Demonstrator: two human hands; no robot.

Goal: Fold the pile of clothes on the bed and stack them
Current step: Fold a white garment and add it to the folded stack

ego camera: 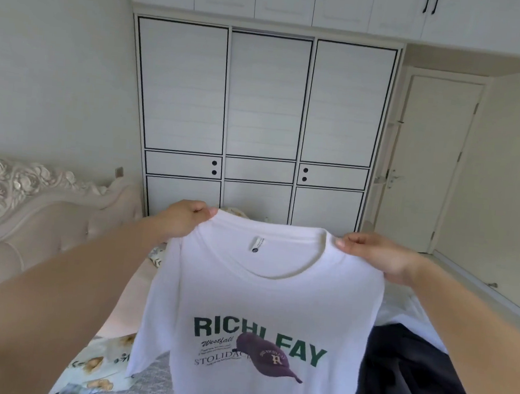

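Tee held up, not yet folded
Left hand (184,218) & right hand (373,254) are pinching white T-shirt (261,307) shoulders; dark garment (409,382) is waiting at 4 o'clock, no stack visible.

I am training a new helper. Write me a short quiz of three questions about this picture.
1. True or false: the white T-shirt lies flat on the bed.
2. Which hand grips the shirt beside the collar: A. left hand B. right hand C. neither?
3. What colour is the cap printed on the shirt?

Key:
1. False; it hangs in the air, held at the shoulders.
2. B; the left hand grips the outer shoulder edge.
3. Purple.
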